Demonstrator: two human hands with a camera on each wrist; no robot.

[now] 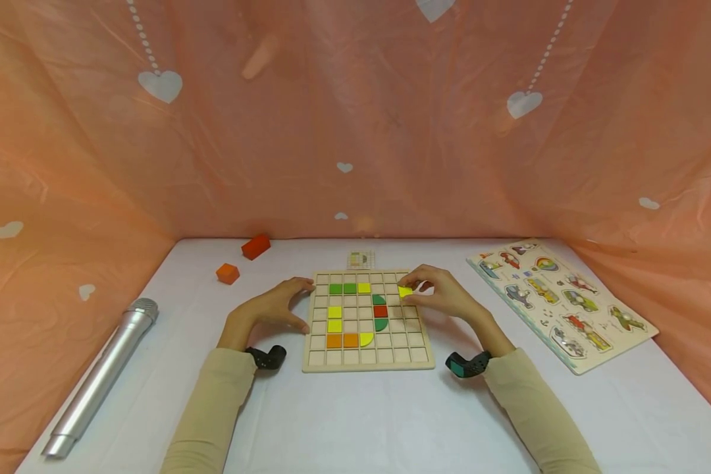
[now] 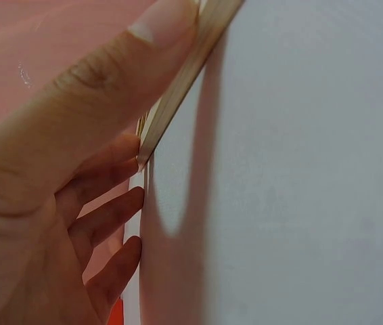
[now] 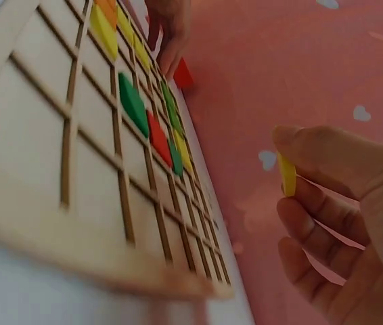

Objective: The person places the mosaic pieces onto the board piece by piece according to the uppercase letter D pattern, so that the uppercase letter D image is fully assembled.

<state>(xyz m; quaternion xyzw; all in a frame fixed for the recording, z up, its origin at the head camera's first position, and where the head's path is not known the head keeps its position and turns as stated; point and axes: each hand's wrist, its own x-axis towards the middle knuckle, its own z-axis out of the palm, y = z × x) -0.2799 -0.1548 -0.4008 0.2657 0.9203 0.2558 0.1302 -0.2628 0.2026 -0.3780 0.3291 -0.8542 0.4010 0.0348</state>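
A wooden grid board [image 1: 391, 355] lies on the table, with green, yellow, red and orange tiles in some of its squares. Between thumb and fingers my right hand [image 1: 441, 294] pinches a yellow tile [image 1: 405, 291], held above the board's upper right part. In the right wrist view this yellow tile [image 3: 287, 175] is seen edge-on. My left hand [image 1: 272, 306] rests at the board's left side, thumb and fingers spread along the edge. The left wrist view shows the thumb [image 2: 144, 47] against the wooden edge [image 2: 185, 84]. A small patterned card [image 1: 361, 259] lies just behind the board.
An orange cube [image 1: 228, 273] and a red block [image 1: 256, 247] lie at the back left. At the left side is a silver microphone [image 1: 103, 375]. A wooden picture puzzle [image 1: 559, 303] with vehicle pieces lies on the right. A pink curtain [image 1: 355, 118] hangs behind the table.
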